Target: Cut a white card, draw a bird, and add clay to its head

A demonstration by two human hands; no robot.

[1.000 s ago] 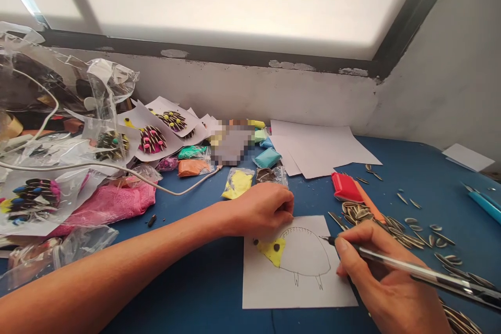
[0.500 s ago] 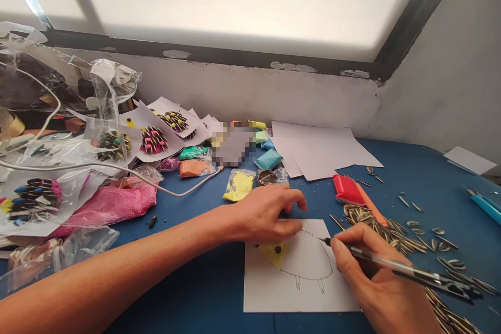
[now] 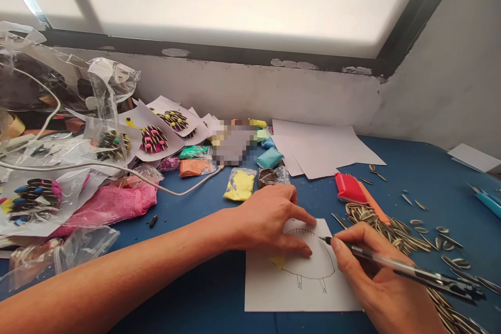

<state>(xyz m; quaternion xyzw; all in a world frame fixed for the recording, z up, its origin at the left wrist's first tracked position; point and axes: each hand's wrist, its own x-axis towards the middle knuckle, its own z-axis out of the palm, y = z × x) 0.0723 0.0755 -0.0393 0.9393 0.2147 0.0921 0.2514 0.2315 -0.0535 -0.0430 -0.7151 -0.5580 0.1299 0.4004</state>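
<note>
From the head camera, looking down at the blue table [image 3: 203, 292], a small white card [image 3: 289, 292] lies flat near the front edge, with a round-backed animal on two short legs drawn on it and a bit of yellow clay [image 3: 278, 261] stuck at its left. The left hand [image 3: 270, 219] rests spread across the card's upper left part, fingers flat and pressing it down, holding nothing. The right hand [image 3: 376, 282] is closed around a clear pen [image 3: 403, 270] in a writing grip, the tip touching the outline's right edge. The card looks thin and light, likely to slide on the smooth top unless pinned as it is now; I would hold it flat by a bare corner, away from the soft clay, which would smear or dent under a finger. Just right of the card lies a heap of sunflower seeds [image 3: 395, 235], with strays scattered further right, and a red block [image 3: 348, 188] behind them. Blank sheets [image 3: 324, 148] sit toward the wall, clay packets [image 3: 239, 185] behind the left hand, finished seed-covered pictures [image 3: 154, 138] and plastic bags [image 3: 58, 250] to the left.
</note>
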